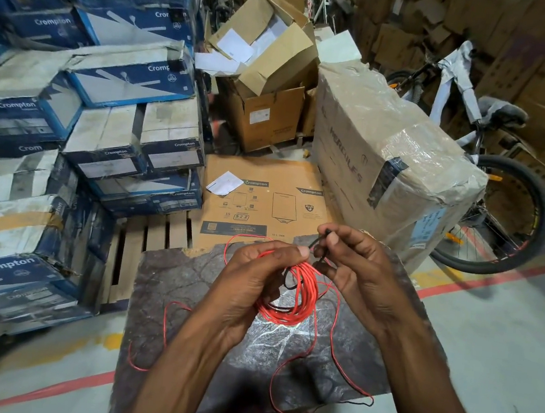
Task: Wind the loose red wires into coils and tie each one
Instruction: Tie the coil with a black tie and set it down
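Note:
A coil of red wire [299,295] hangs between my hands above a dark stone-patterned table [192,285]. My left hand [252,279] grips the coil's left side, thumb pressed on its top. My right hand [359,268] pinches a thin black tie [322,236] between thumb and forefinger just above the coil; the black strand runs down through the loops. Loose red wire [334,334] trails from the coil across the table, with another loop [165,327] at the left edge and a dark end [357,402] at the front right.
Stacked blue Crompton boxes [67,133] fill the left. A flat brown carton [264,202] lies beyond the table, a plastic-wrapped carton [390,159] and a bicycle [491,199] stand right. A wooden pallet [146,245] sits left of the table. Red line on floor [495,278].

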